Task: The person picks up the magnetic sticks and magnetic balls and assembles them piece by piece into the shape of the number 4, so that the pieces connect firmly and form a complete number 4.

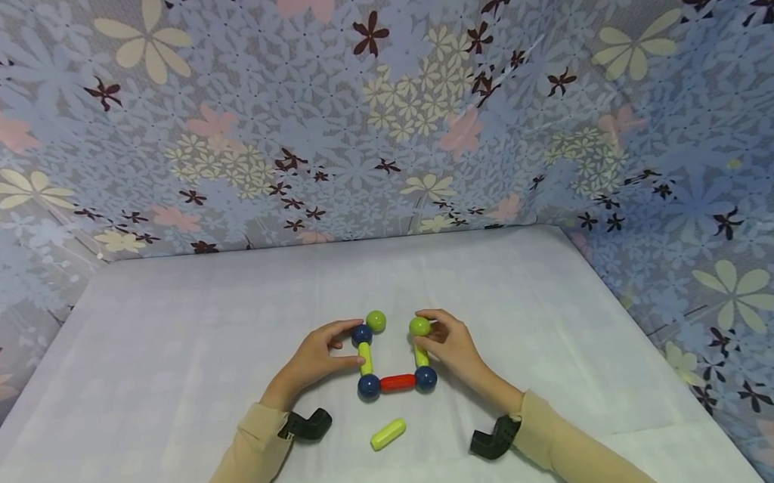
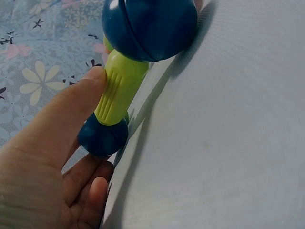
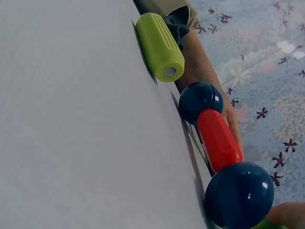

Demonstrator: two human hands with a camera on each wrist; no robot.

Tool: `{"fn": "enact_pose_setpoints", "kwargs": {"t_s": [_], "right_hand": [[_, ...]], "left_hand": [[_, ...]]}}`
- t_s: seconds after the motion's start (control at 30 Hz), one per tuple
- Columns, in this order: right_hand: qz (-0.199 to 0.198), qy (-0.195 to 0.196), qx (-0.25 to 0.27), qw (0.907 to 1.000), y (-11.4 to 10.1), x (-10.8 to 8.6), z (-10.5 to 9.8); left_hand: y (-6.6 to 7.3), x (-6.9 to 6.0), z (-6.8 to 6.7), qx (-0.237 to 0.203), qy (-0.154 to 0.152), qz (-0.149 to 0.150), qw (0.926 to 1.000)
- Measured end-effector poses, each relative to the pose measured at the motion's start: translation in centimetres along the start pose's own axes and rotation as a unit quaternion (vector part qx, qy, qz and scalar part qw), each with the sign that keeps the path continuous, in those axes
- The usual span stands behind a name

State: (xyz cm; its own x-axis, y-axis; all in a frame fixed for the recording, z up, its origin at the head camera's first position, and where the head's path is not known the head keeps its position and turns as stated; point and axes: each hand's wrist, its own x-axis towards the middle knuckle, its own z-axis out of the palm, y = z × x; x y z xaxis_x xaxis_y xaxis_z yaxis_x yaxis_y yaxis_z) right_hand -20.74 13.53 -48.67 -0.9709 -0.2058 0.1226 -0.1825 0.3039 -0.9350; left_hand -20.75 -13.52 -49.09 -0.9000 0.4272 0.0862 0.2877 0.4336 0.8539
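On the white cloth lies a U-shaped build of magnetic rods and balls. A red rod (image 1: 398,382) joins two front balls, the left blue ball (image 1: 369,387) and the right blue ball (image 1: 426,378). My left hand (image 1: 314,359) grips its left side, thumb against the yellow-green rod (image 2: 114,90) and fingers at the rear blue ball (image 1: 362,335). Touching that ball is a green ball (image 1: 376,320). Another green ball (image 1: 419,326), at the end of the right yellow-green rod (image 1: 421,355), is pinched between thumb and fingers of my right hand (image 1: 454,346).
A loose yellow-green rod (image 1: 388,434) lies in front of the build, between the forearms; the right wrist view shows a silver disc in its end. The white-covered table (image 1: 163,350) meets a flowered cloth backdrop (image 1: 323,125) at the back.
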Motion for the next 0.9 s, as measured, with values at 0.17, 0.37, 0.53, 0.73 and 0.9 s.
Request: {"fn": "enact_pose_setpoints", "kwargs": {"t_s": [0.17,0.37,0.53,0.73,0.9], "right_hand": [[0.026,0.008,0.02,0.9994,-0.4,0.1,0.0],[0.04,0.024,0.025,0.9986,-0.1,0.5,-0.1],[0.052,0.011,0.035,0.998,0.0,0.8,-0.1],[0.064,-0.008,0.035,0.9973,0.0,0.8,-0.2],[0.051,-0.02,-0.009,0.9984,-1.7,0.4,-0.2]], "left_hand": [[-0.2,0.1,0.0,0.006,-0.002,-0.003,1.0],[-0.1,0.1,0.0,0.008,-0.005,-0.001,1.0],[0.0,0.0,-0.1,0.013,-0.003,0.0,0.9999],[0.1,-0.1,0.0,0.012,-0.004,0.002,0.9999],[0.0,0.0,0.0,0.014,-0.006,0.002,0.9999]]}}
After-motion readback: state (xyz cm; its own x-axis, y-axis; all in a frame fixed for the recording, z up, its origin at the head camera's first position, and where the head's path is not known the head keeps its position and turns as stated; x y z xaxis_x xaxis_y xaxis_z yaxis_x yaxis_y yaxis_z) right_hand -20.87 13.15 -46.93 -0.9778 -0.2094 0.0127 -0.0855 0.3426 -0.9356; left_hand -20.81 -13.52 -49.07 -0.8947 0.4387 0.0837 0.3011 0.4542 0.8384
